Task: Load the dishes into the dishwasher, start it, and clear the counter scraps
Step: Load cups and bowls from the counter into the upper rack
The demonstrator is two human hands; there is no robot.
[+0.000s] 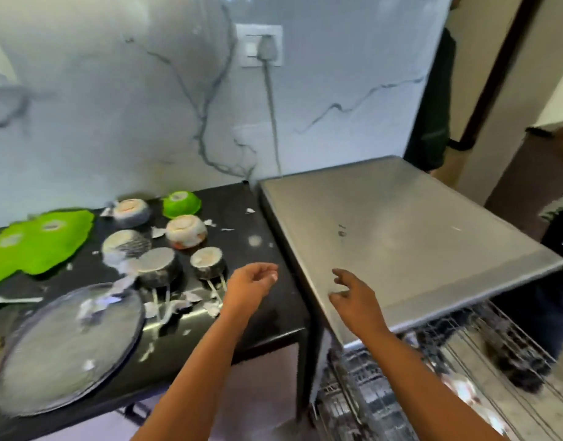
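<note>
— Reaching out empty: the left hand (253,283) hangs loosely curled just left of the dishwasher (401,237), the right hand (353,294) spread wide over its steel top. What could go wrong?

— The bowls (186,232) sit upside down, crowded left of the dishwasher; a careless grab could likely knock one into its neighbours, or sweep torn scraps (191,297) off the glossy black counter (273,307).

— Materials?

— A round glass plate (67,348) near the edge farther left, green plastic plates (38,243) behind it, a wire rack (464,361) pulled out below the brushed lid.
</note>
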